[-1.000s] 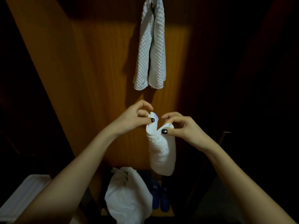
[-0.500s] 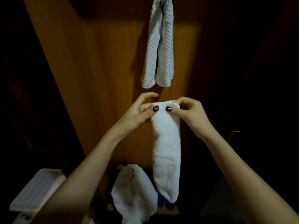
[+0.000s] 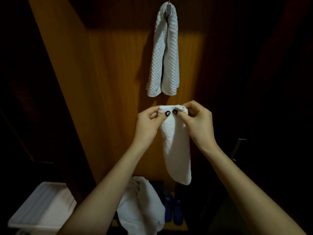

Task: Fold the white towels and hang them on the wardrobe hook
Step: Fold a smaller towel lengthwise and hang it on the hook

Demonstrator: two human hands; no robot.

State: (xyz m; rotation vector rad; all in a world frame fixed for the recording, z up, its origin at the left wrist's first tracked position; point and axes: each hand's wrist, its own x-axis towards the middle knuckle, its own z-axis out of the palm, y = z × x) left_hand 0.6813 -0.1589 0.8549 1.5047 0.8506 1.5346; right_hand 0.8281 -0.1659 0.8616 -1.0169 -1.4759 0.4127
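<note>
Dim wardrobe recess, lit warm from above. Back is a smooth orange-brown wood panel [image 3: 110, 82]; both sides are lost in dark.

Nearest: two bare forearms [image 3: 105, 192] reach in from the bottom edge. Left hand [image 3: 147, 128] and right hand [image 3: 199, 126] meet mid-frame, thumbs side by side, dark-polished nails almost touching. Fingers [image 3: 194, 107] of both hands are curled, pinching the bunched top edge of a white terry towel [image 3: 176, 150]. It is folded to a narrow strip with nubby looped pile. It hangs straight down from the pinch in front of the panel, its lower end rounded.

Lower down:
- Left corner: white rectangular tray [image 3: 42, 206] with a ridged top; material unclear.
- Between the forearms: crumpled white towel [image 3: 140, 206], a soft slumped heap.
- Just right of the heap: pair of dark blue slippers [image 3: 172, 209], toes toward the panel.
- Far right, in shadow: faint metal bar handle [image 3: 237, 148].

Farthest: quilted white towel [image 3: 164, 56] with a diamond-stitched, puffy surface, draped over a small metal hook [image 3: 168, 7] at the top of the panel. Its two tails hang side by side, flat against the wood. It sits directly above the hands, with a gap of bare wood between its hem and the held strip.
</note>
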